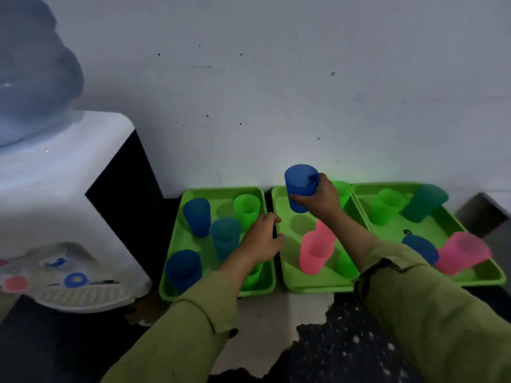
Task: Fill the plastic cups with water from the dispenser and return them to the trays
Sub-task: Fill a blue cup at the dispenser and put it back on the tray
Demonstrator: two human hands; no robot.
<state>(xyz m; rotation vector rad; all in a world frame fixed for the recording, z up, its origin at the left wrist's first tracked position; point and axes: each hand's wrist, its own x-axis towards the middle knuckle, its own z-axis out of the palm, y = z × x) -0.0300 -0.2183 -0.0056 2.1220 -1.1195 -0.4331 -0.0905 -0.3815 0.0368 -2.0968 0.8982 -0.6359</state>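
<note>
My right hand (320, 201) grips a blue plastic cup (301, 186), held above the far end of the middle green tray (279, 200). My left hand (261, 239) rests on the right rim of the left green tray (177, 239), fingers curled over the edge between the two trays. The left tray holds several blue, teal and green cups, among them a blue cup (197, 217). Pink cups (315, 251) and green ones stand in the middle tray. The white water dispenser (55, 205) stands at the left, with a blue tap (76, 280) and a red tap (16, 283).
A third green tray (431, 230) at the right holds green, teal, blue and pink cups. A large blue water bottle (30, 67) sits on top of the dispenser. A white wall runs right behind the trays. The dispenser's drip tray (83, 297) juts out at lower left.
</note>
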